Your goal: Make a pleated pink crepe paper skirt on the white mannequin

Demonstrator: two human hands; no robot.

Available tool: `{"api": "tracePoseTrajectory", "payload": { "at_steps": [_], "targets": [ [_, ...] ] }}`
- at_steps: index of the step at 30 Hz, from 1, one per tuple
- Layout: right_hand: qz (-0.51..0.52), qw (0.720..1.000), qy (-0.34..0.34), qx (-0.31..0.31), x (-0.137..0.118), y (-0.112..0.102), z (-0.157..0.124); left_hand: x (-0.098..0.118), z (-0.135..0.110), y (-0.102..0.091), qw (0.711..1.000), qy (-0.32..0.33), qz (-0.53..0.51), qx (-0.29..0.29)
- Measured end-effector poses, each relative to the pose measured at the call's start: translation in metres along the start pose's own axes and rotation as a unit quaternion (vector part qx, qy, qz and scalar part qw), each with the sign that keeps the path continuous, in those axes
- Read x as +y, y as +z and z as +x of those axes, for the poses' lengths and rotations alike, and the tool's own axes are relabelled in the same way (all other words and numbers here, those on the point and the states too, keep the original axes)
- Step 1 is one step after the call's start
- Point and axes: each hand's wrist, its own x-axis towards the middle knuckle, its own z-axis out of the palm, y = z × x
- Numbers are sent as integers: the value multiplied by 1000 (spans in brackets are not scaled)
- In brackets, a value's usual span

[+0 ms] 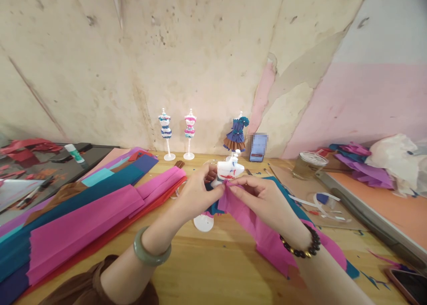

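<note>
A small white dress form (229, 169) with red and blue marks leans to one side, its round base (203, 223) toward me. My left hand (209, 185) wraps around the form's waist, thumb pressed at the pink paper's edge. With closed fingertips, my right hand (255, 191) pinches the pink crepe paper (242, 218) against the waist. From there the paper trails down to the right across the table. Teal paper (216, 205) shows around the form below the waist. Part of the torso is hidden behind my fingers.
Two banded dress forms (166, 131) and a form in a blue and brown dress (235, 133) stand by the wall. Beside them leans a phone (258, 148). Folded crepe paper (90, 225) lies left, a glue stick (74, 153) behind it. A lidded cup (310, 164) stands right.
</note>
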Motion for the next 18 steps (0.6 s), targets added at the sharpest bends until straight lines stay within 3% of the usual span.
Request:
{"api": "tracePoseTrajectory", "payload": {
  "at_steps": [8, 18],
  "targets": [
    [3, 999, 46, 0, 1, 1, 1, -5, -1, 0, 1000, -2, 23, -2],
    [-50, 997, 29, -51, -1, -6, 1, -1, 1, -2, 1000, -5, 6, -17]
  ]
}}
